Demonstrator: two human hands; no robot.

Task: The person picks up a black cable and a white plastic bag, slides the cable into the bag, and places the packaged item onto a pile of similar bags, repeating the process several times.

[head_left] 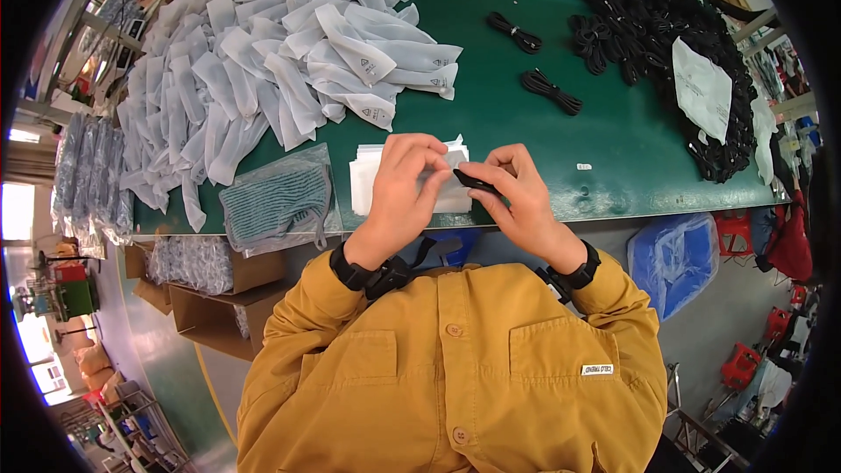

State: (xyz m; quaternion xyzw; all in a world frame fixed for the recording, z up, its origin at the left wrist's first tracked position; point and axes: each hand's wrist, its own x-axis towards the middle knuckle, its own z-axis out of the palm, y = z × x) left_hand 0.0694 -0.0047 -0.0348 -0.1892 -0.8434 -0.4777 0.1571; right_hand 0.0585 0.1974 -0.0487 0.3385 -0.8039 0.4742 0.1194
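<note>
Over a stack of flat white bags (361, 184) near the table's front edge, my two hands meet. My left hand (399, 188) is closed, its thumb and fingers pinching the mouth of a pale plastic bag (456, 158). In my right hand (530, 201), thumb and fingers grip a black cable bundle (476, 182), its end touching or just at the bag; whether it is inside is hidden by my fingers. Beyond lie two tied black cable bundles, one farther (514, 32) and one nearer (551, 92).
Filled whitish bags (263, 52) heap over the table's left. A mound of black cables (631, 13) covers the far right, with a white bag (702, 89) on it. A clear-bagged teal striped item (276, 201) lies left; a blue lined bin (674, 263) and cardboard box (210, 320) stand below.
</note>
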